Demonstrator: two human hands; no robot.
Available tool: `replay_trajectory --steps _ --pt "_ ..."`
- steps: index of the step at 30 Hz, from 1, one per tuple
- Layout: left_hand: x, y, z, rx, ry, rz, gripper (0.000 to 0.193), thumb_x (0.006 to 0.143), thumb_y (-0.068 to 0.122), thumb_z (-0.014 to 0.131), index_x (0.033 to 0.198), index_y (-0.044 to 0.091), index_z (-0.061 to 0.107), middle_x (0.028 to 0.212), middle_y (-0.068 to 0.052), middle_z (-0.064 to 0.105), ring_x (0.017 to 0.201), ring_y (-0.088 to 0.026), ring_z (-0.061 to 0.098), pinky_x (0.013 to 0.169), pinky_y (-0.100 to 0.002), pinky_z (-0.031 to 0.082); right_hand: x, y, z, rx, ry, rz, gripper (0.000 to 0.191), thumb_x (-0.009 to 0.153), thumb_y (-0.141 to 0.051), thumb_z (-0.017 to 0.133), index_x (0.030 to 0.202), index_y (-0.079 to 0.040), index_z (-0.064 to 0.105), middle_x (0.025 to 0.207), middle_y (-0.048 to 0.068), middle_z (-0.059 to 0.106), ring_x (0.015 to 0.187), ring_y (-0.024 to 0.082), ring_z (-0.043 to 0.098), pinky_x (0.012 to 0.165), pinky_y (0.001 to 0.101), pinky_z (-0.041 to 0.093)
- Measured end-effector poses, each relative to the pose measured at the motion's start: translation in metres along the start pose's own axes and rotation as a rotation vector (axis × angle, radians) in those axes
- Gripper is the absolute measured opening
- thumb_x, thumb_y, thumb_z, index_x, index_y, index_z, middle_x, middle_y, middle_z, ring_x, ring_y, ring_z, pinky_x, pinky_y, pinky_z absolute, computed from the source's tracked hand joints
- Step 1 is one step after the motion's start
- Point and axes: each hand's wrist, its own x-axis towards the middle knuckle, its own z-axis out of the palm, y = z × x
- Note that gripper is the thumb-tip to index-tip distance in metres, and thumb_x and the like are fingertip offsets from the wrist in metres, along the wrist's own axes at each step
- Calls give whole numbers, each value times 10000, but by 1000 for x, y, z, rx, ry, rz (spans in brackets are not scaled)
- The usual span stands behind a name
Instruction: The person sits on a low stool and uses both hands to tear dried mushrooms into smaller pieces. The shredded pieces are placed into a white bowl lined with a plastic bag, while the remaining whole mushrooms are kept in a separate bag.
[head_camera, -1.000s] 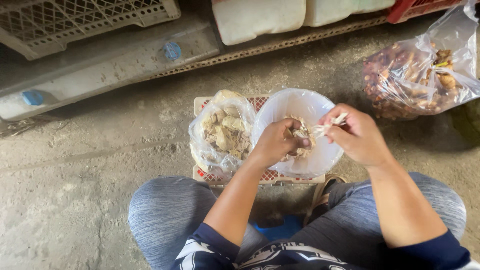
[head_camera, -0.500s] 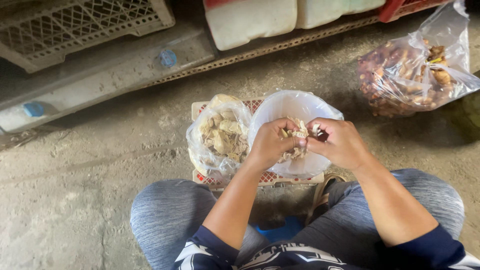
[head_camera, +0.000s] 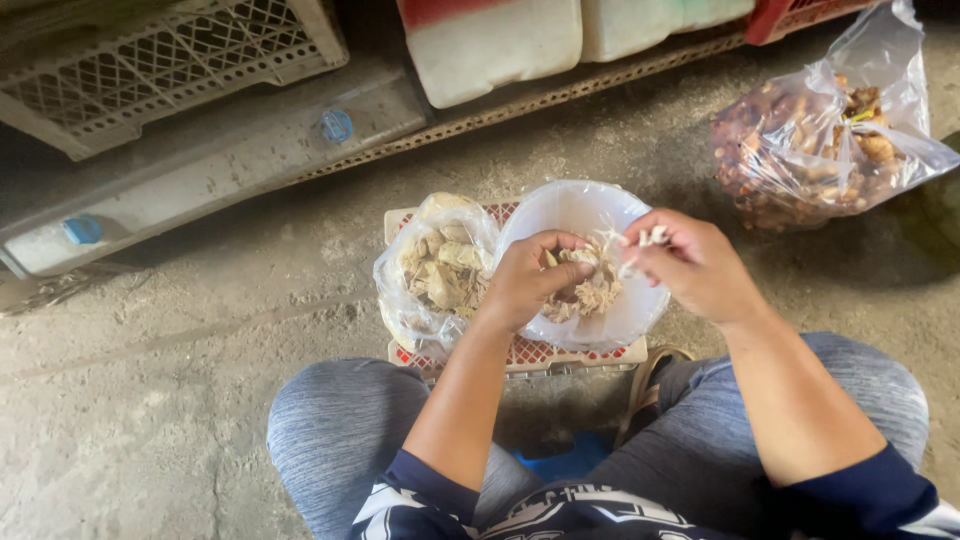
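I see the pale, fibrous clump sitting over the clear plastic bowl, which rests on a red-and-cream crate, with my left hand curled closed around the clump's near side. My right hand, which half a second ago was pressed up against the left, has drawn off to the right with its grip pinched shut on thin white strands, so a piece seems freshly pulled away. Left of the bowl sits a clear bag of pale pieces; well apart on the concrete floor lies a bag of brown pieces.
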Motion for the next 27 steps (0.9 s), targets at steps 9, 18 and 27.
replay_trajectory --steps 9,18,27 --pt "-3 5 12 268 55 93 222 873 112 749 1066 11 705 714 -43 683 612 -83 619 539 -241 473 -1 -15 18 -413 43 -113 211 802 -164 790 960 -38 732 679 31 633 632 63 537 568 273 465" --pt "2 4 8 -39 53 -14 171 888 98 727 1033 29 668 734 -9 704 584 -64 625 514 -226 505 9 13 12 93 87 -143 74 907 -60 661 963 -15 679 871 52 671 742 95 613 663 243 499" --pt "-1 2 -6 -171 90 -19 245 878 115 799 1077 37 680 762 -36 694 614 -85 643 546 -230 527 21 -21 -8 133 -145 -122 240 878 -43 647 1116 -60 622 1035 82 722 859 107 664 690 253 553"
